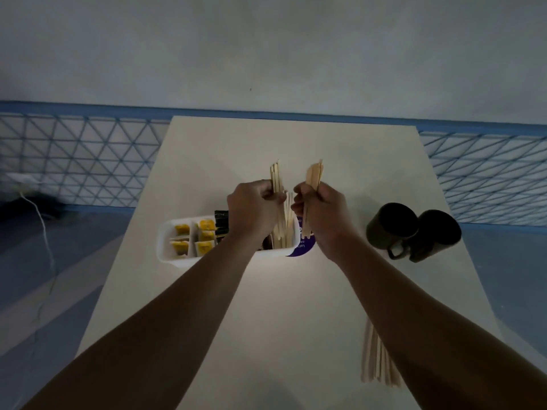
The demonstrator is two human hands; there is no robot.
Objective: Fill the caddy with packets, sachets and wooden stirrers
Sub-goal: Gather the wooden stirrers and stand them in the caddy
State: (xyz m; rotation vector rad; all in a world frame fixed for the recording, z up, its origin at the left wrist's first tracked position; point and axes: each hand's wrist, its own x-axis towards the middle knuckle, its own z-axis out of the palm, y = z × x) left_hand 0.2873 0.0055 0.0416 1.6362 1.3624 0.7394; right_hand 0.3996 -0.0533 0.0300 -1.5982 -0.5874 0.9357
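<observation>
left hand (254, 210), right hand (325, 217): bare | forearms (177, 306): bare, seemingly up to the elbows (dim light)

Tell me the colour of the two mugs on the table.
The mugs are black; head view.

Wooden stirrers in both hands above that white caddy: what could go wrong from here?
The thin wooden stirrers fan loosely from the left hand and right hand; some could slip and land outside the white plastic caddy. Its right end already holds upright stirrers, so more might jam. The loose stirrer pile beneath the right forearm could get brushed away.
</observation>
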